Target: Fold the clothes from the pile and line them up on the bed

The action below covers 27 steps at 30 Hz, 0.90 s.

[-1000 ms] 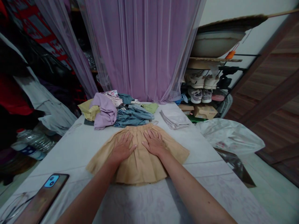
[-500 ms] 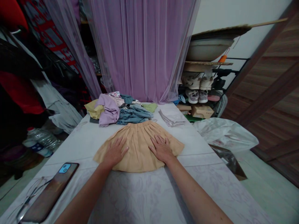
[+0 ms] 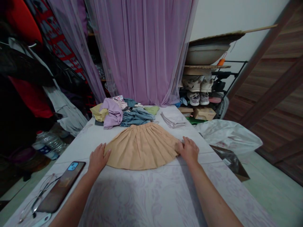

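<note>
Between my open left hand [image 3: 98, 160] and right hand [image 3: 189, 151], its grip unclear, lay a tan skirt [image 3: 142, 146], seemingly soft, light, best pinched at its hem corners [image 3: 110, 162].

Pale floral tabletop [image 3: 142, 195], tan skirt [image 3: 142, 145] spread flat, clothes pile [image 3: 113, 114], folded cloth [image 3: 174, 120], phone [image 3: 61, 189], glasses [image 3: 36, 200]

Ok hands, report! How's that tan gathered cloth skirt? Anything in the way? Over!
Tan gathered cloth skirt spread flat. Left bare hand open at left edge; right bare hand at right edge, grip unclear. Multicoloured crumpled clothes pile just beyond skirt's top.
</note>
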Each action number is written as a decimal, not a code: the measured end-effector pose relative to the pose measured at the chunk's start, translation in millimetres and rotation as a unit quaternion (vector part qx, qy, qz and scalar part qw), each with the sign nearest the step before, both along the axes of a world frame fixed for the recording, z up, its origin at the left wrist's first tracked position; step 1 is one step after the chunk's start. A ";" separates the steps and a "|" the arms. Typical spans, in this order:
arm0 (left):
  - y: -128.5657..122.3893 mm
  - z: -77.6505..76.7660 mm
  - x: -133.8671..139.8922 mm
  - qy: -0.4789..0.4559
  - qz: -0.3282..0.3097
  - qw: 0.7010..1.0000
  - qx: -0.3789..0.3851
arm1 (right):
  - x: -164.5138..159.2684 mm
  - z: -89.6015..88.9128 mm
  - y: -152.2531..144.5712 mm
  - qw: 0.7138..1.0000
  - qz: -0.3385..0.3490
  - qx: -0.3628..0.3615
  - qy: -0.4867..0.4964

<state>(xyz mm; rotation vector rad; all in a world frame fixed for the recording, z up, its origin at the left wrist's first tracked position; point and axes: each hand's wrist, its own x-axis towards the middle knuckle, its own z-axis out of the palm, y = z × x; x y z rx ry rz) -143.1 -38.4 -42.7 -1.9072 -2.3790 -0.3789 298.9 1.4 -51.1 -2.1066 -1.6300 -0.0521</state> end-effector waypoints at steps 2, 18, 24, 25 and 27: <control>-4.6 -3.1 6.6 0.004 -0.009 1.000 0.022 | 8.3 1.2 1.7 0.999 -0.035 -0.041 0.004; 6.0 -21.0 161.9 -0.027 -0.378 0.925 -0.024 | -22.4 22.2 4.0 0.992 0.007 -0.036 0.123; 3.8 -28.2 163.5 -0.048 -0.372 0.926 -0.043 | -76.3 32.3 -21.4 0.986 0.159 -0.038 0.035; 3.9 -27.7 163.1 -0.054 -0.373 0.925 -0.046 | -84.5 31.6 -25.4 0.981 0.191 -0.039 0.024; 4.8 -27.0 161.4 -0.083 -0.369 0.925 -0.043 | -97.9 28.1 -31.4 0.970 0.242 -0.036 0.007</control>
